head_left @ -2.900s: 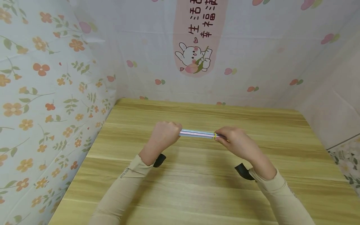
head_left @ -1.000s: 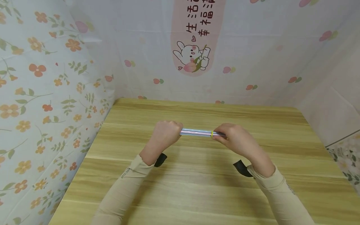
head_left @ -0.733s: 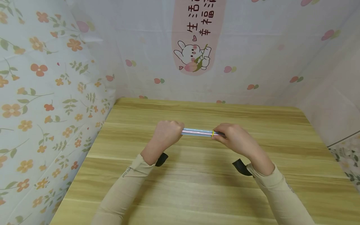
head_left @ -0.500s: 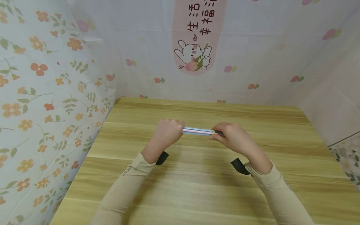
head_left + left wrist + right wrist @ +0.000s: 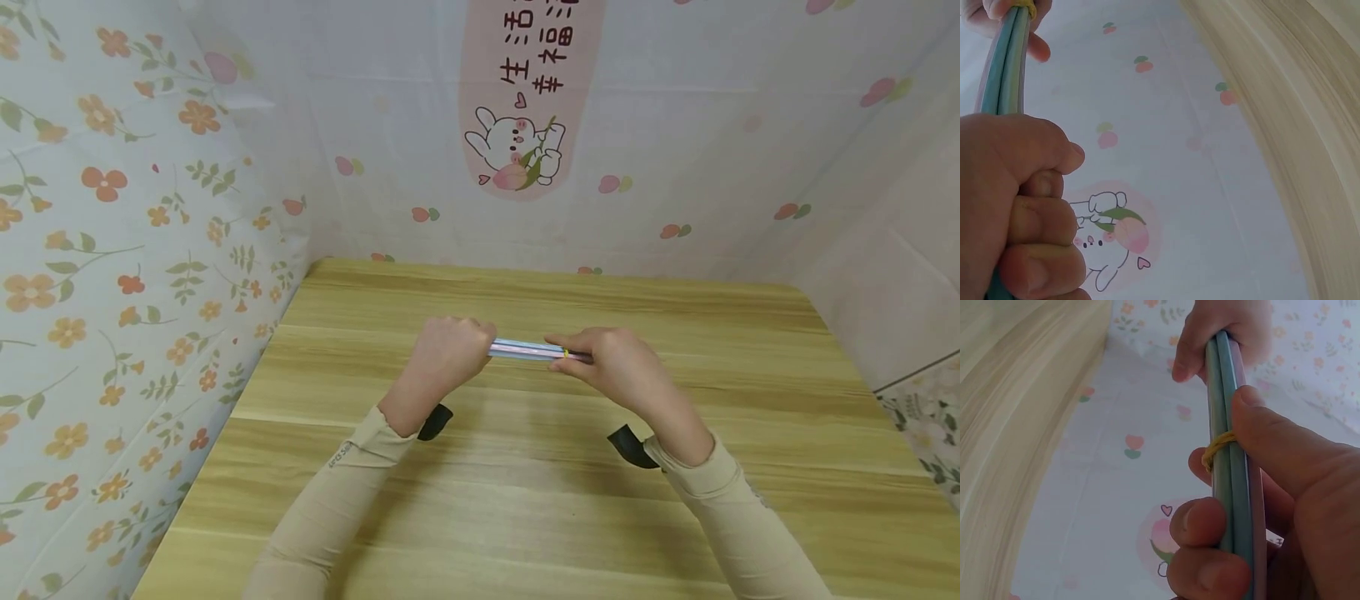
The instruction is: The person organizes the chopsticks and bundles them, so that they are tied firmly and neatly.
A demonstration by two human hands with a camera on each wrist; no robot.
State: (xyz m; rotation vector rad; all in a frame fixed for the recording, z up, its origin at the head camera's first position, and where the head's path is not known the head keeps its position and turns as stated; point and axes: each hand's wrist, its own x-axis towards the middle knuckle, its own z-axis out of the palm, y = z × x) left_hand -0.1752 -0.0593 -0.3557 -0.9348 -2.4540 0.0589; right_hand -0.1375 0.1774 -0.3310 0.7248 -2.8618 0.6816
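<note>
The right grip (image 5: 626,362) pinches the sticks (image 5: 521,349), thumb along one side and fingers curled round the other; the left grip (image 5: 450,354) is wrapped tight about their far end, thumb laid over the fist. The sticks are held together as one slim, straight bundle, above the counter (image 5: 525,517) and between four and five o'clock from the middle of the head view, running from the left grip at nine to the right grip at three, that end dipping slightly. They are pastel: in the right wrist view pale green, then teal, then pinkish mauve side by side, with flat, smooth faces and dark seams between; from above, light blue and pink stripes show, going greyish toward the right grip. How many there are cannot be told. A thin yellow band (image 5: 1219,449) circles them, twisted like a cord, right by the right thumb and a fingertip. Below the left fist, a bit of teal shows in the left wrist view

Farther out, a black flap (image 5: 632,447) sits by the right wrist and the beige sleeves (image 5: 322,508) come in from seven and five o'clock. A white cloth (image 5: 675,150) with a printed rabbit (image 5: 517,146) hangs at twelve, a flowered one (image 5: 75,250) at nine
</note>
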